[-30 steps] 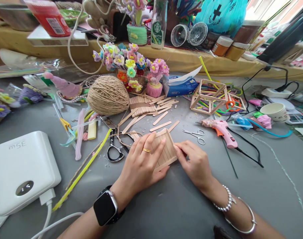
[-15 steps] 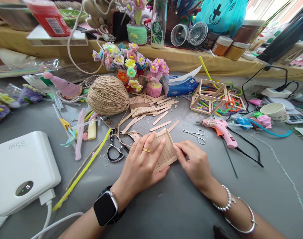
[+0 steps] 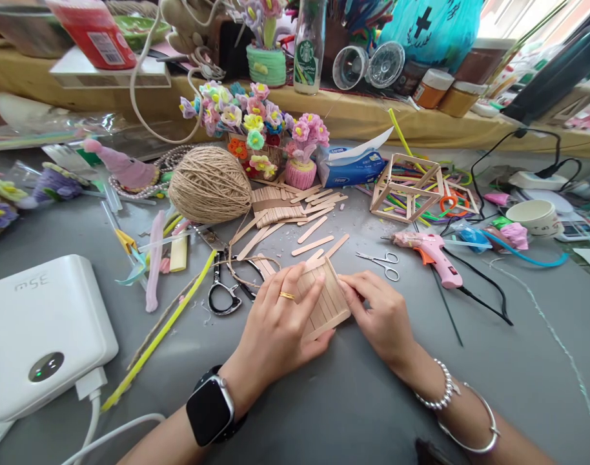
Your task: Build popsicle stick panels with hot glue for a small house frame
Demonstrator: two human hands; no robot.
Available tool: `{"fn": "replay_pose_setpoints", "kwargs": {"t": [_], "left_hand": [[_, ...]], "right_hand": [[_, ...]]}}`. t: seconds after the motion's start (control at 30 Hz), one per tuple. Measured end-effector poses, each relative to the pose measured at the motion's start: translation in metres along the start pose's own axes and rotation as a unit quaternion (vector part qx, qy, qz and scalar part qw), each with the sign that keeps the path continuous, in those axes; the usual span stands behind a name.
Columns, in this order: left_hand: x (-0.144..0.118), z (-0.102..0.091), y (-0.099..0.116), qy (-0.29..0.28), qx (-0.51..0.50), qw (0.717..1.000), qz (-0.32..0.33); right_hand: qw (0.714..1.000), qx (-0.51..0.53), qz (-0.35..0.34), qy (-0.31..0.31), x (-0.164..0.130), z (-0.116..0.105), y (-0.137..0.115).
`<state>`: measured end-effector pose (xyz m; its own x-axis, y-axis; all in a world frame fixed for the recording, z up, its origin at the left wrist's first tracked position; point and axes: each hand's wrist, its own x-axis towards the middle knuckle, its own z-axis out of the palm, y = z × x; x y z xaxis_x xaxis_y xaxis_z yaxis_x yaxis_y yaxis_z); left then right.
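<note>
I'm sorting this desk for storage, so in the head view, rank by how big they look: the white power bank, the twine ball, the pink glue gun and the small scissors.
1. Power bank, though it lies nearest the camera, which inflates it.
2. Twine ball.
3. Glue gun.
4. Small scissors.
</note>
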<state>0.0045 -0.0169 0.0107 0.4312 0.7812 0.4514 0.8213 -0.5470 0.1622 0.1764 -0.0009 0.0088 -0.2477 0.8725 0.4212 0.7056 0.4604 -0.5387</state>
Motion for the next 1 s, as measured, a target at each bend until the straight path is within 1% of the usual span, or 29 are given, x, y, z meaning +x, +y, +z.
{"fn": "replay_pose_setpoints", "kwargs": {"t": [0.13, 0.2, 0.33, 0.43, 0.57, 0.83, 1.0], "left_hand": [[-0.001, 0.001, 0.001, -0.014, -0.021, 0.999, -0.032], [0.000, 0.001, 0.001, -0.014, -0.025, 0.998, -0.051], [0.001, 0.001, 0.000, -0.017, -0.033, 0.997, -0.073], [0.001, 0.001, 0.000, -0.036, -0.049, 0.996, -0.069], [0.001, 0.003, 0.000, -0.064, -0.078, 0.994, -0.042], [-0.002, 0.005, -0.003, -0.106, -0.102, 0.989, -0.028], [-0.001, 0.005, -0.004, -0.111, -0.099, 0.989, -0.021]], "right_hand": [[1.000, 0.011, 0.000, 0.009, -0.001, -0.008, 0.003], [1.000, 0.006, -0.001, -0.001, -0.003, -0.012, 0.006], [0.996, -0.012, -0.030, -0.085, -0.008, -0.018, 0.013], [0.989, -0.035, -0.058, -0.135, -0.011, -0.018, 0.016], [0.978, -0.087, -0.074, -0.172, -0.011, -0.017, 0.017], [0.971, -0.127, -0.066, -0.190, -0.012, -0.016, 0.017], [0.970, -0.140, -0.055, -0.193, -0.010, -0.014, 0.017]]}}
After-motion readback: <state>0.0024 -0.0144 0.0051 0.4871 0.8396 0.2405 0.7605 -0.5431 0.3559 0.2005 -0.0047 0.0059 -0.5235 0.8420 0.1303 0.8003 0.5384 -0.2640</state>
